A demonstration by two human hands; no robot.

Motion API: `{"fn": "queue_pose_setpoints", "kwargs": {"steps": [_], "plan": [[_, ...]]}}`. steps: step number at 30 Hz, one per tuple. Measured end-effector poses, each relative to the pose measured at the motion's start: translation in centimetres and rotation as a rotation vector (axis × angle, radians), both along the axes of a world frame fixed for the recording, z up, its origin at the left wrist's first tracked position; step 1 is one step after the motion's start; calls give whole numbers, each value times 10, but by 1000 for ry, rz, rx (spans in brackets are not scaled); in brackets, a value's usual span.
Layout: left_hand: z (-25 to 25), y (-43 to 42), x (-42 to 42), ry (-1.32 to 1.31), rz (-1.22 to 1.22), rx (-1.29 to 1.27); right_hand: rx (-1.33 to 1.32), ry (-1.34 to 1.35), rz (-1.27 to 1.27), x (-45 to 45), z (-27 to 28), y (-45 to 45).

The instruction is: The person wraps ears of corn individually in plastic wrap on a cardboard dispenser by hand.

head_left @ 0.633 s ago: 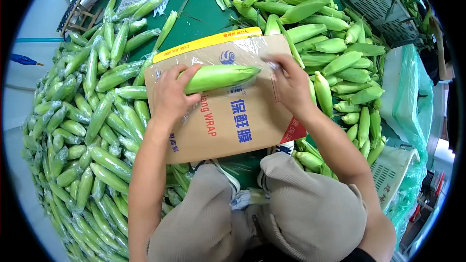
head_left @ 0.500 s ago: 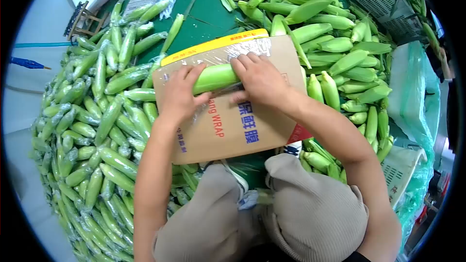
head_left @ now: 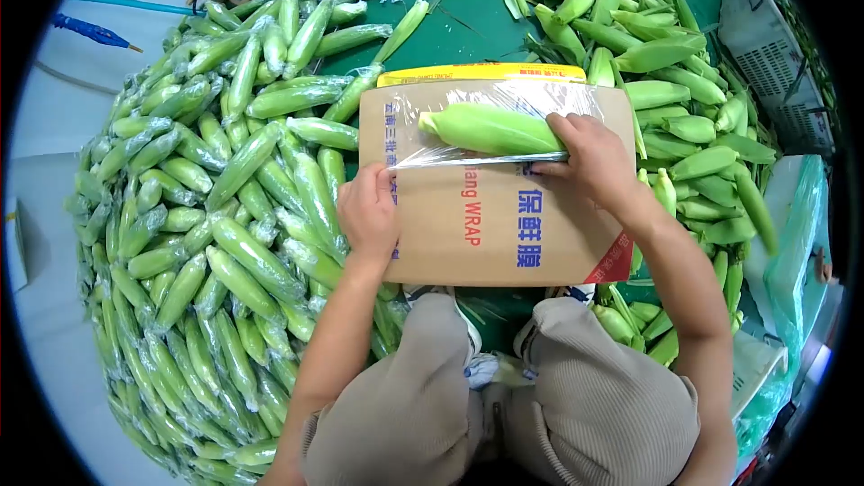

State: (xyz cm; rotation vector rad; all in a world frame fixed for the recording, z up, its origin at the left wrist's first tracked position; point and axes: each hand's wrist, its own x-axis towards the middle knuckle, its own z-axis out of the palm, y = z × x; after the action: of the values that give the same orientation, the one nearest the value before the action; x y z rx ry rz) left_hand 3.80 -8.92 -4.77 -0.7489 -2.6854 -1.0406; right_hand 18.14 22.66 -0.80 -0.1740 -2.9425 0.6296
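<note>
Corn ear in a pale green, tapered husk (head_left: 490, 129) lies crosswise on a sheet of clear, glossy plastic film (head_left: 414, 148), over the far half of a printed brown cardboard panel (head_left: 441, 256). Right hand (head_left: 589, 159): grip grasping the ear's right end. Left hand (head_left: 367, 211): fingers curled at the film's near-left corner; whether they pinch it cannot be told. Handling, as judged: ear fairly light, firm beneath slightly yielding husk, smooth and apt to roll; best held round its thick middle. Film judged thin, limp, clinging, easily torn; corners offer the soundest hold.
</note>
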Motion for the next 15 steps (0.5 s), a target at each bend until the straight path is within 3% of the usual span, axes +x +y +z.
{"fn": "queue_pose_setpoints", "kwargs": {"steps": [2,3,6,8,9,11,14,15], "plan": [[-8,-3,20,-269,80,450,-66,-67,148,7,11,-6],[-4,-4,26,-293,-62,667,-85,-133,212,7,20,-13],[8,3,64,-218,-295,701,-238,-259,485,9,25,-31],[26,7,67,-38,-527,216,-65,-525,467,11,38,-48],[36,12,67,52,-636,-31,12,-340,394,13,34,-46],[54,40,46,38,-609,-175,155,33,240,14,19,-44],[37,89,-38,103,-449,-552,54,267,28,-13,15,-51],[42,104,-68,375,-329,-500,82,179,113,-25,24,-52]]}}
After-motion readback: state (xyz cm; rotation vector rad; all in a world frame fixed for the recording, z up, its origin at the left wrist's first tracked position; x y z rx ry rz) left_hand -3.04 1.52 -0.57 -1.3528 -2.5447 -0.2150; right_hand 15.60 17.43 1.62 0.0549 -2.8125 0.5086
